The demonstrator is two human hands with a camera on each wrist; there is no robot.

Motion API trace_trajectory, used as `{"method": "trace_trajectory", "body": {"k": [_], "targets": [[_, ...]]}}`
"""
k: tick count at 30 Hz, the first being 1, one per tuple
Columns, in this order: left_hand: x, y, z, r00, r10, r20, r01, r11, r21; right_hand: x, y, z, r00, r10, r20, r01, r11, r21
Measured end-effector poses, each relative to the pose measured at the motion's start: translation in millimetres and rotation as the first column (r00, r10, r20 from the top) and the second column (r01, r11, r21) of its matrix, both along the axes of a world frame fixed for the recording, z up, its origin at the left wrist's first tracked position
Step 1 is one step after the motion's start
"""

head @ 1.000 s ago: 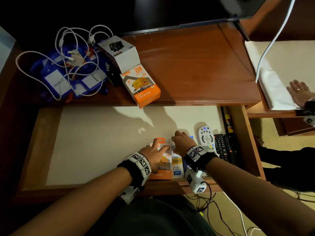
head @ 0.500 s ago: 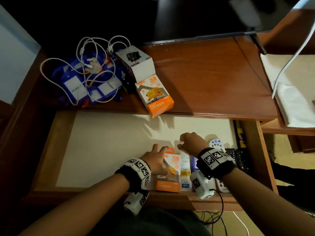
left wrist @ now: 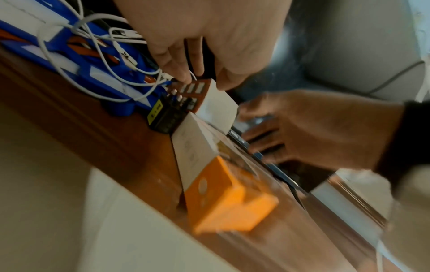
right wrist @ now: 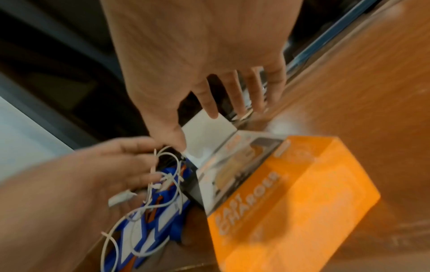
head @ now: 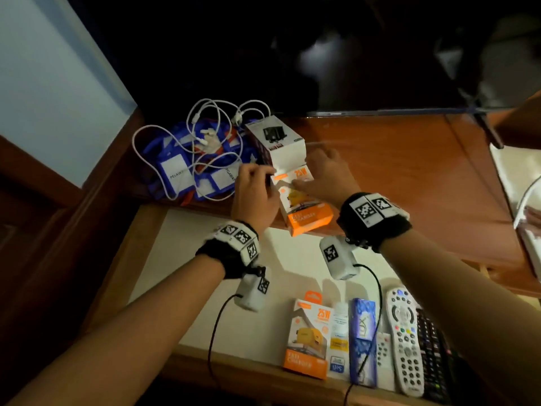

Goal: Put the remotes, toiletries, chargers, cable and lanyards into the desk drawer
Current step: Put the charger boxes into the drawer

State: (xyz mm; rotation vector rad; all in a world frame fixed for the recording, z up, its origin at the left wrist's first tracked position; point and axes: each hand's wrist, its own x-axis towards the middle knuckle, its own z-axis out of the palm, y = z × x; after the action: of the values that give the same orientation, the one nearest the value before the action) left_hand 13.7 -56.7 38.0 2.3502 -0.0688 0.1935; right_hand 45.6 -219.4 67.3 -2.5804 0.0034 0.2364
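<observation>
On the desk top, a white charger box lies against an orange fast-charger box. My left hand pinches the white box's left corner between thumb and fingertips. Spread and straight, the fingers of my right hand lie against the white box's right side, and the thumb lies across the seam between the boxes. Blue lanyards lie left of the boxes under a tangled white cable. The open drawer holds another orange charger box, toiletries and remotes.
A dark TV screen stands behind the desk top. A pale wall is at the far left. The drawer's left and middle floor is bare white liner. Wrist-camera leads hang over the drawer.
Both hands have left the charger box in the drawer and risen to the desk top, where they now flank the white charger box. The head view has shifted closer and leftward.
</observation>
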Motion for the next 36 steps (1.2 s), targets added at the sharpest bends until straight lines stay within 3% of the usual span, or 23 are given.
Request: {"method": "trace_trajectory", "body": {"k": [5,8,12,17,22,27,32,36], "targets": [[57,2,18,0.997,0.072,-0.021,-0.072,0.997,-0.003,-1,24,-21,0.979,-0.035,-0.201,0.042,0.999,0.029],[83,-8,37,0.983,0.085,-0.161,-0.066,0.991,0.120,-8,29,-28,0.979,-0.049,-0.196,0.059,0.997,0.042],[107,-31,49,0.930,0.121,-0.346,-0.007,0.950,0.313,-16,30,-32,0.983,-0.023,-0.185,0.011,0.998,-0.065],[119,-48,42,0.869,0.171,-0.464,0.021,0.925,0.380,-17,26,-35,0.986,-0.011,-0.164,0.004,0.999,-0.046],[116,-49,49,0.870,0.146,-0.470,-0.034,0.971,0.237,-26,20,-40,0.989,0.001,-0.146,-0.004,1.000,-0.020],[84,-41,60,0.922,0.119,-0.368,-0.154,0.986,-0.066,-53,5,-47,0.997,-0.014,-0.081,0.006,0.995,-0.096],[26,-24,61,0.972,0.017,-0.233,-0.071,0.972,-0.222,-76,-1,-51,0.988,-0.150,-0.036,0.144,0.981,-0.130],[-28,6,47,0.976,-0.153,-0.152,0.092,0.933,-0.347,-101,-4,-56,0.944,-0.329,0.026,0.326,0.943,0.073]]}}
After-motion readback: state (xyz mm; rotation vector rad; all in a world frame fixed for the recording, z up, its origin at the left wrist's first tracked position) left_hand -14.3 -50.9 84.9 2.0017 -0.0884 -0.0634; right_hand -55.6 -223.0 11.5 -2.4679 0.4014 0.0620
